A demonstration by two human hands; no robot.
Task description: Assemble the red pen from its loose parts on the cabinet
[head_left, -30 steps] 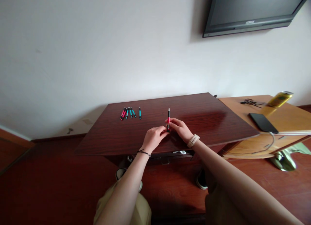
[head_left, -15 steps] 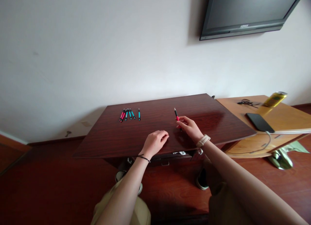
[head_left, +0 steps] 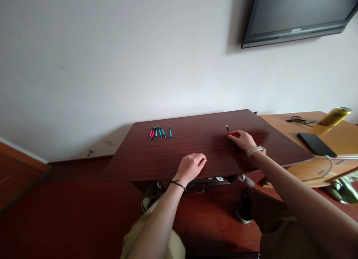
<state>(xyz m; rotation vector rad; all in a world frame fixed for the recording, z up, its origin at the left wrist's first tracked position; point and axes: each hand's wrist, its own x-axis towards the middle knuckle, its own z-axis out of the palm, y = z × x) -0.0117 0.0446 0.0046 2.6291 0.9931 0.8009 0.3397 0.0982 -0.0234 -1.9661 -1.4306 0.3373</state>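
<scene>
My right hand (head_left: 244, 140) holds a red pen (head_left: 228, 130) low over the right part of the dark wooden table (head_left: 195, 154); the pen's tip points away and left. A pale watch sits on that wrist. Near the table's front edge rests my left hand (head_left: 191, 165), fingers loosely curled with nothing in them, a thin black band on its wrist. At the far left of the table lies a row of several pens (head_left: 159, 132), red and teal, side by side.
A lighter wooden desk (head_left: 313, 139) adjoins on the right with a black phone (head_left: 316, 144) on a cable, a yellow can (head_left: 334, 116) and a black cord (head_left: 298, 120). A dark TV (head_left: 299, 13) hangs on the white wall. My knees and shoes show below the table.
My right hand carried the red pen from the table's middle out to the right and lowered it. My left hand let go of it and settled near the front edge.
</scene>
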